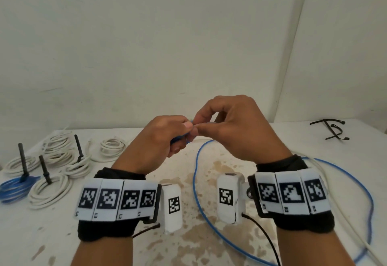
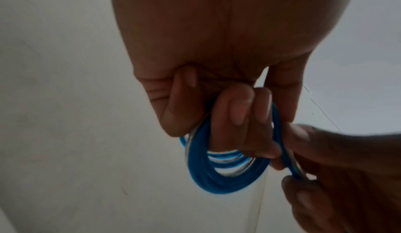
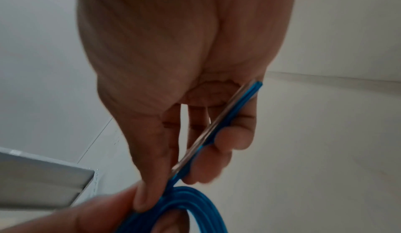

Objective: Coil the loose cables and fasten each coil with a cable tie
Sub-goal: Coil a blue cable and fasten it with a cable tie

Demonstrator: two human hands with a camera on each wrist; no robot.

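Both hands are raised over the middle of the table [image 1: 272, 140]. My left hand [image 1: 180, 138] has its fingers curled through a small coil of blue cable [image 2: 217, 173] and grips it. Close against it on the right, my right hand [image 1: 201, 127] pinches a strand of the same blue cable [image 3: 217, 133] between thumb and fingers, right beside the coil [image 3: 195, 205]. The loose rest of the blue cable [image 1: 193, 182] hangs from the hands and runs in a wide loop over the table to the right. In the head view the hands hide most of the coil.
Several white coils [image 1: 49, 192] and one blue coil [image 1: 12, 188], each bound with a black tie, lie at the left of the table. Loose black cable ties [image 1: 328, 120] lie at the far right. A pale loose cable [image 1: 323, 174] runs along the right side.
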